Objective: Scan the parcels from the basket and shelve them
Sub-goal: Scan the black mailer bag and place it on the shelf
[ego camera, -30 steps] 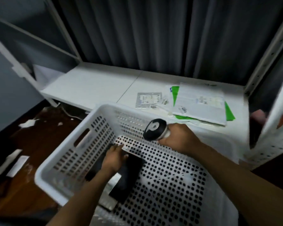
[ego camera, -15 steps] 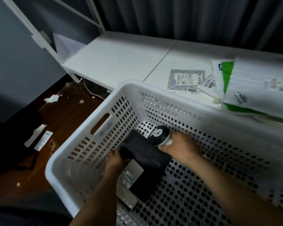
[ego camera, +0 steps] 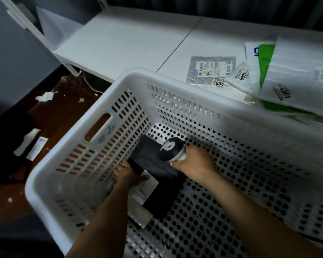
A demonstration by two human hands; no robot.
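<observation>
Diagonally, black parcel (ego camera: 160, 183) across basket (ego camera: 194, 92).

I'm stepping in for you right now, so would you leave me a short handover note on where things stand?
Left hand: grips the near-left end of the black parcel, which lies on the floor of the basket.
Right hand: holds the scanner just above that parcel.
Done: several labelled bags lie on the shelf.
Left: scan and shelve the black parcel; whether it has scanned, I cannot tell. A grey flat piece shows under it, perhaps another parcel.
</observation>
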